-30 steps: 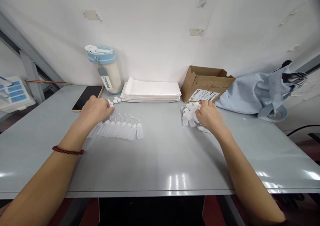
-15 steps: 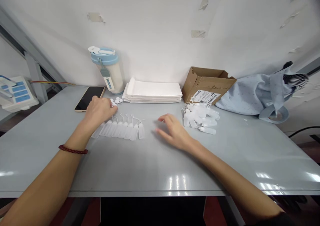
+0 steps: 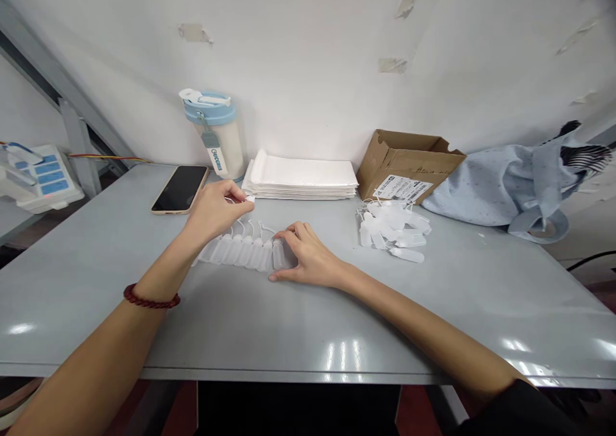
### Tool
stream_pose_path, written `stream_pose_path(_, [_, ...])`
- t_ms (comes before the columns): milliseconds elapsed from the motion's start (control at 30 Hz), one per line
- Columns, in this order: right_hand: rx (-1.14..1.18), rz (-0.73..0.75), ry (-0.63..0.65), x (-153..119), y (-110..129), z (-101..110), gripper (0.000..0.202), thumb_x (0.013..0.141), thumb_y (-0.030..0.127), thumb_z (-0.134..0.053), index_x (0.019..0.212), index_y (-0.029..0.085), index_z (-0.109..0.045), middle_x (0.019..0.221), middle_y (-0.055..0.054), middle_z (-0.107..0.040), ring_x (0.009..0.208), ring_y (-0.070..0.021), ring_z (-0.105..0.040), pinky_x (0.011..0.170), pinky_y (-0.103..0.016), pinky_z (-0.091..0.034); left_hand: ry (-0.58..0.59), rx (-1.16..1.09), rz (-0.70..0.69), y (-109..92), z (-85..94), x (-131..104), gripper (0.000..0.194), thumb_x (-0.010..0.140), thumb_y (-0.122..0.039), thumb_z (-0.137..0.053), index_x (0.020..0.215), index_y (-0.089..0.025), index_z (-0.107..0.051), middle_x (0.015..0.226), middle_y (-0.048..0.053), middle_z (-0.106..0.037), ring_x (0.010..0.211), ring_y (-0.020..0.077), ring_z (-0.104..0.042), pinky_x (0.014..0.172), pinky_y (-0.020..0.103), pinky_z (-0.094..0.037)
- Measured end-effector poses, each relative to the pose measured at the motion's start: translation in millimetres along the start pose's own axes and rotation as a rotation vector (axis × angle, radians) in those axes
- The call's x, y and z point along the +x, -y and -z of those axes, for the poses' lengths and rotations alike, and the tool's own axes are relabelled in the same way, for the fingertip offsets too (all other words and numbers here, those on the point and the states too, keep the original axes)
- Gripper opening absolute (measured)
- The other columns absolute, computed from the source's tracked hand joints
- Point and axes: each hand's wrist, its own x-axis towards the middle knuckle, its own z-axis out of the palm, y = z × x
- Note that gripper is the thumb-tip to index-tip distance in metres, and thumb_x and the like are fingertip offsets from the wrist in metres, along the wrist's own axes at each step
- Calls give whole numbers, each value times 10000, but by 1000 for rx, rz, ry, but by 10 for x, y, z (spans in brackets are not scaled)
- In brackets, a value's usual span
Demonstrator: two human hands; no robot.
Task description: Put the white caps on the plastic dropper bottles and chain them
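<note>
My left hand [image 3: 216, 211] is closed in a pinch, with a small white plastic piece [image 3: 251, 200] at its fingertips above the table. Under and beside it lies a row of small translucent plastic tubes [image 3: 238, 251], side by side, with thin white strings at their upper ends. My right hand [image 3: 308, 253] is at the right end of that row. Its thumb and forefinger are apart, around the rightmost tube [image 3: 278, 254]; whether they touch it is unclear. A loose heap of similar tubes [image 3: 392, 224] lies farther right.
On the grey table [image 3: 269, 333], a phone [image 3: 180, 189] and a blue-lidded tumbler [image 3: 219, 140] stand back left. A stack of white envelopes [image 3: 303, 178] lies against the wall. Behind the heap are a cardboard box [image 3: 409, 166] and a light blue cloth bag [image 3: 481, 182].
My left hand has moved right and lifted a small white piece from beside the tumbler. My right hand has moved left to the end of the tube row. The view has shifted slightly.
</note>
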Motion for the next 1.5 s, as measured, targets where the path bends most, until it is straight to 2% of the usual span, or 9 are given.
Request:
stream_pose_path(267, [149, -53, -112, -120, -56, 111, 539, 727, 335, -698, 1164, 167, -429, 1110, -102, -461, 1056, -245, -432, 898, -402, -409, 16, -54, -36, -64, -14, -64, 202, 595, -326, -692, 711, -188, -599, 799, 16, -649, 728, 190, -593, 653, 282, -430])
stream_pose_path(367, [260, -124, -143, -259, -83, 220, 514, 757, 216, -616, 1187, 179, -336, 1017, -56, -493, 868, -178, -493, 779, -330, -435, 66, -131, -92, -116, -25, -125, 238, 611, -353, -708, 756, -193, -608, 832, 13, -644, 716, 174, -578, 660, 286, -443])
stream_pose_path(500, [375, -249, -155, -420, -110, 289, 408, 814, 139, -445, 1175, 192, -264, 831, 14, -500, 642, -128, -458, 620, -264, -393, 163, -259, -155, -238, -53, -240, 291, 645, -355, -713, 895, -212, -668, 882, 14, -647, 766, 170, -579, 705, 292, -462])
stream_pose_path(700, [323, -202, -242, -460, -83, 259, 250, 888, 169, -361, 1133, 189, -318, 870, -24, -528, 710, -152, -507, 670, -286, -404, 493, -443, -66, -362, -191, -399, 318, 680, -399, -714, 947, -227, -709, 925, 28, -660, 715, 154, -589, 698, 305, -484])
stream_pose_path(833, [285, -122, -298, -475, -49, 231, 258, 897, 151, -361, 1148, 195, -323, 923, -51, -550, 766, -161, -543, 692, -299, -426, 595, -593, -30, -383, -258, -465, 271, 678, -353, -734, 907, -212, -698, 947, 35, -671, 830, 176, -612, 763, 308, -489])
stream_pose_path(967, [236, -60, -370, -498, -33, 200, 269, 885, 137, -399, 1137, 208, -334, 958, -67, -577, 821, -178, -574, 700, -315, -453, 627, -728, 38, -417, -296, -511, 287, 675, -347, -749, 909, -198, -678, 925, 44, -698, 919, 203, -633, 854, 341, -478])
stream_pose_path(1233, [104, 17, -427, -504, -7, 124, 312, 884, 128, -431, 1170, 201, -328, 1117, -134, -557, 975, -227, -592, 722, -351, -494, 614, -938, 147, -475, -383, -599, 219, 672, -314, -750, 847, -205, -678, 849, 11, -665, 876, 166, -610, 830, 315, -467])
stream_pose_path(1367, [95, 29, -409, -513, -2, 106, 314, 899, 125, -415, 1185, 208, -318, 1112, -128, -562, 973, -227, -597, 724, -360, -501, 660, -940, 145, -469, -370, -595, 173, 687, -298, -750, 834, -221, -700, 781, -15, -635, 809, 125, -589, 815, 284, -452])
stream_pose_path(1500, [96, 36, -386, -518, -8, 109, 304, 903, 139, -408, 1181, 208, -304, 1105, -127, -558, 958, -225, -595, 708, -356, -500, 689, -861, 127, -460, -334, -565, 215, 668, -323, -759, 841, -212, -697, 791, 8, -668, 807, 160, -618, 796, 311, -485])
